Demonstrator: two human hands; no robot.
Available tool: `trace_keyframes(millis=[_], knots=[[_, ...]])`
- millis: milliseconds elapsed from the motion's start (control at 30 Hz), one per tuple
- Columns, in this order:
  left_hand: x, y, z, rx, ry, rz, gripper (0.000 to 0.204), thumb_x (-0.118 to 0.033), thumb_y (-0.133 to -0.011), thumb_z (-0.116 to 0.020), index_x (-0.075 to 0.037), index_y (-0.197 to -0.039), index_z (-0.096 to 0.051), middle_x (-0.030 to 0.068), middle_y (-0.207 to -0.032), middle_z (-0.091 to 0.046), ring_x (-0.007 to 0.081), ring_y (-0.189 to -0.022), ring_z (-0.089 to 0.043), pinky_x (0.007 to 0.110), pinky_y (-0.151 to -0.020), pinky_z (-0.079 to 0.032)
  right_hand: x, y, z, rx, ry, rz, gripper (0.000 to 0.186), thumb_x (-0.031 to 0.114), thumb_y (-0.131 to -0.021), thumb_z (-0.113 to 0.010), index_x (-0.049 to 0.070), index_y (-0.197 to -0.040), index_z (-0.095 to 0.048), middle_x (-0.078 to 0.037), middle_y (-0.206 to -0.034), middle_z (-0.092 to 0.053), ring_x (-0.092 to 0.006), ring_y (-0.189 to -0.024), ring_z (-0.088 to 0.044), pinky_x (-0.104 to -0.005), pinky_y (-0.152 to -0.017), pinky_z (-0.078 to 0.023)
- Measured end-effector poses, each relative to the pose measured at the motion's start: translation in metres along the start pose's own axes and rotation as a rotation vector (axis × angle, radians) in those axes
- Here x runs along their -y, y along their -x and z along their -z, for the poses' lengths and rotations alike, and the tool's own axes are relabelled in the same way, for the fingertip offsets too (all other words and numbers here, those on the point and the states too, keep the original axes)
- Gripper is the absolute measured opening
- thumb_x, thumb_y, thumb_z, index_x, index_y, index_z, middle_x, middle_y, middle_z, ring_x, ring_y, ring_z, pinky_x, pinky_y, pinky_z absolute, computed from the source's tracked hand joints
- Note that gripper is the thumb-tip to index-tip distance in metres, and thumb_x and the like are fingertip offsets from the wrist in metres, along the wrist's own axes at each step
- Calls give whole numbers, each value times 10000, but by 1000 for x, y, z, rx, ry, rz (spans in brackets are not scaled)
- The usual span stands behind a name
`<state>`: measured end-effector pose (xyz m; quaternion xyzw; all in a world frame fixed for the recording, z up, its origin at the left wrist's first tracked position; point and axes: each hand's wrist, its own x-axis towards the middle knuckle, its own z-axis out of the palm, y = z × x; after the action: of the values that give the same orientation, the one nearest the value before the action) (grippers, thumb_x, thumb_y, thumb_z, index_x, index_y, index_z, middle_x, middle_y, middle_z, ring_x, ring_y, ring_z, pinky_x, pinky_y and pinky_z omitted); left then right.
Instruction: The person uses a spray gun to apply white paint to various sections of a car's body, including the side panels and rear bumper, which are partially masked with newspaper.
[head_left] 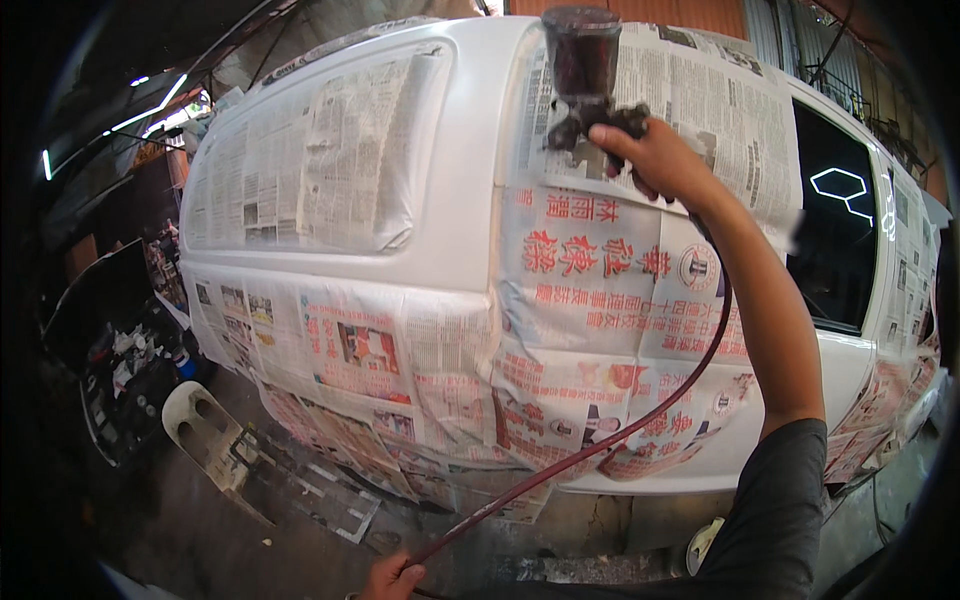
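Note:
My right hand (655, 158) is closed around a dark spray gun (590, 122), held high in front of a white vehicle (465, 160). A dark cup (582, 50) sits upright on top of the gun. From the gun a dark red hose (620, 432) curves down to the lower left. Near the bottom edge my left hand (390, 578) grips that hose. Newspaper sheets (315, 150) cover the rear window area, and more printed sheets (590, 290) cover the side panel. A white painted pillar shows between them.
A pale plastic chair (205, 425) stands on the floor at left, beside a metal frame (335, 500). Farther left lies a dark panel with clutter (130, 360). A dark side window (830, 220) is uncovered at right. A round container (703, 545) sits low near my right arm.

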<state>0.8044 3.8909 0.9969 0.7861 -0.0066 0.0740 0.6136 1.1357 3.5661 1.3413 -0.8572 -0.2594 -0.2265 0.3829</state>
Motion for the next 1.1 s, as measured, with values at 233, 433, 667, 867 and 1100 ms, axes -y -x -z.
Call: trace_keyframes(millis=[233, 433, 667, 867, 1100], knots=[[11, 8, 6, 25, -109, 94, 302, -277, -900, -672, 2, -807, -604, 62, -644, -503, 130, -609, -465, 328, -557, -382, -22, 84, -55, 248, 27, -120, 408, 407, -899, -693, 18, -1002, -627, -29, -704, -629, -110, -503, -526, -289, -480, -441], [74, 5, 16, 47, -119, 240, 346, -284, -914, -685, -8, -755, -550, 22, -598, -435, 78, -602, -391, 302, -527, -354, -30, 178, -77, 110, -270, -317, 317, 295, -903, -700, 21, -1023, -598, 9, -687, -576, -59, -528, -497, -248, -449, -406], [157, 19, 55, -31, -225, 367, 393, -306, -914, -680, 3, -728, -526, 22, -589, -432, 92, -601, -384, 309, -524, -353, -3, 244, -139, -183, -517, -476, 324, 243, -923, -687, 13, -1107, -550, -12, -748, -565, -62, -472, -477, -228, -420, -388], [184, 22, 124, 33, -291, 353, 341, -339, -918, -666, -25, -796, -614, 1, -626, -486, 106, -604, -450, 316, -551, -395, 28, 232, -190, -413, -398, -518, 286, 239, -940, -642, 24, -1103, -547, -49, -798, -622, -63, -454, -475, -232, -392, -377], [224, 50, 227, 99, -198, 328, 361, -353, -935, -637, 8, -933, -640, 80, -713, -505, 189, -648, -508, 372, -595, -429, 71, 184, -307, -586, -236, -460, 292, 277, -930, -669, 12, -1019, -584, -46, -760, -607, -136, -645, -515, -301, -611, -439]])
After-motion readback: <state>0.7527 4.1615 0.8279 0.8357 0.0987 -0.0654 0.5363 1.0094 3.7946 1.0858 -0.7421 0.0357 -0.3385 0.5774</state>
